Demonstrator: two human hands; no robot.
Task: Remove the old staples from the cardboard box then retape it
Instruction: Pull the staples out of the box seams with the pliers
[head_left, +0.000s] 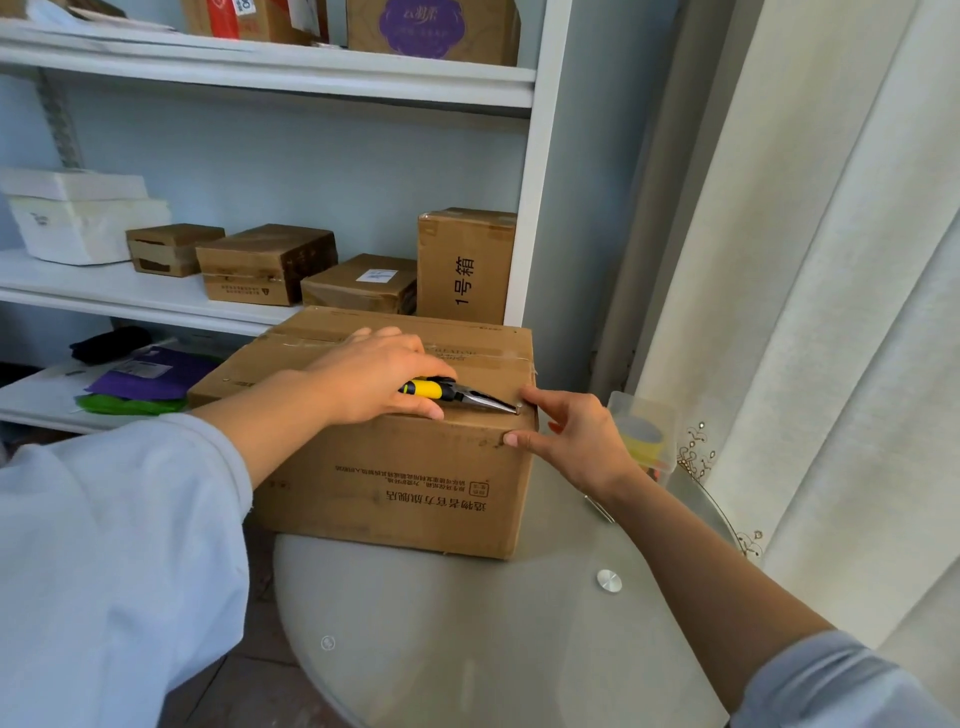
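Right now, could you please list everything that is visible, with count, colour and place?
cardboard box: one, brown, on the glass table
pliers: one, yellow and black handles, tips at the box's top right edge
glass table: one, round, clear, under the box
plastic container: one, clear, holding a yellow tape roll, right of the box
small boxes: four, brown, on the middle shelf
foam boxes: two, white, stacked at shelf left
curtain: one, cream, right side
left hand: grips the pliers
right hand: fingers touch the box's right corner
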